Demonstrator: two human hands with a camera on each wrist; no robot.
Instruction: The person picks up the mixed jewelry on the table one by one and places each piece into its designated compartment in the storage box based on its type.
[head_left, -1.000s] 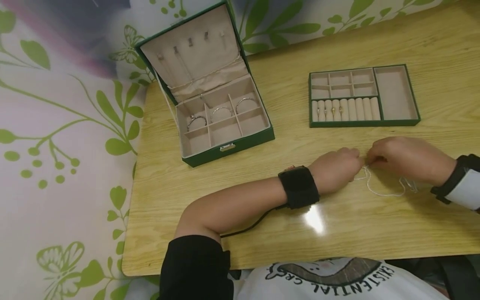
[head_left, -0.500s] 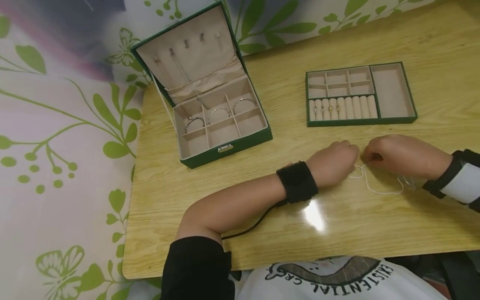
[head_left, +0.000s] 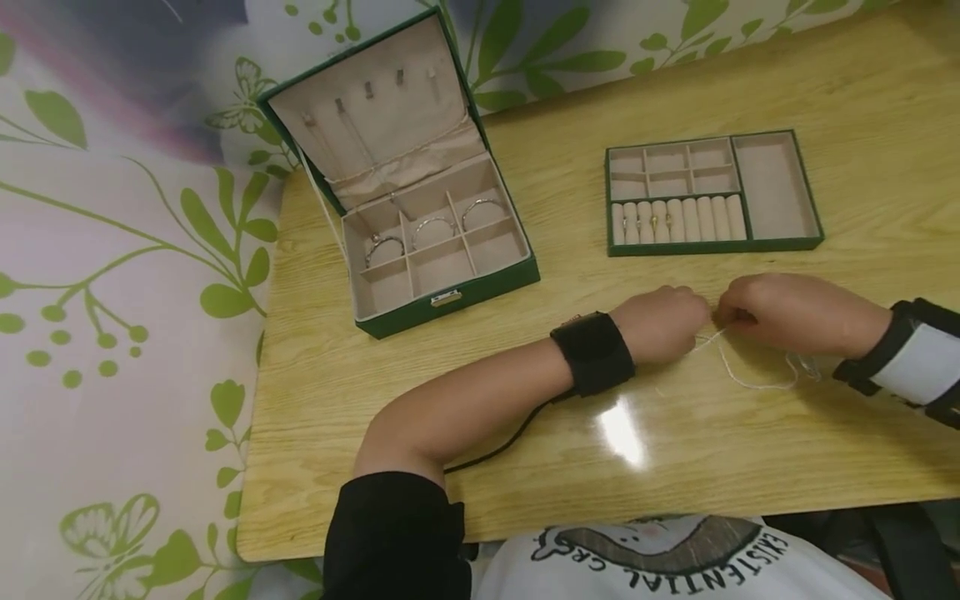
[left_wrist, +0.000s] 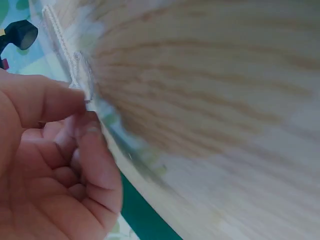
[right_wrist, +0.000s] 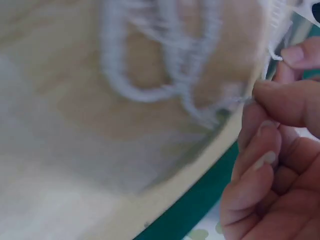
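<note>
Both hands pinch one end of a thin silver chain (head_left: pixel 757 379): left hand (head_left: pixel 660 323), right hand (head_left: pixel 780 312); its slack trails rightward along the bench (head_left: pixel 675 467), below the ring tray (head_left: pixel 712 247).

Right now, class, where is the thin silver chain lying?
In the head view, the silver chain trails on the wooden table, pinched between the left hand and right hand, just in front of the ring tray.

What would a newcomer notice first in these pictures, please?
Probably the two hands meeting at the table's front: the left hand and right hand each pinch a thin silver chain that trails over the wood. Behind them stand an open green jewellery box holding bangles, and a ring tray to its right.
</note>
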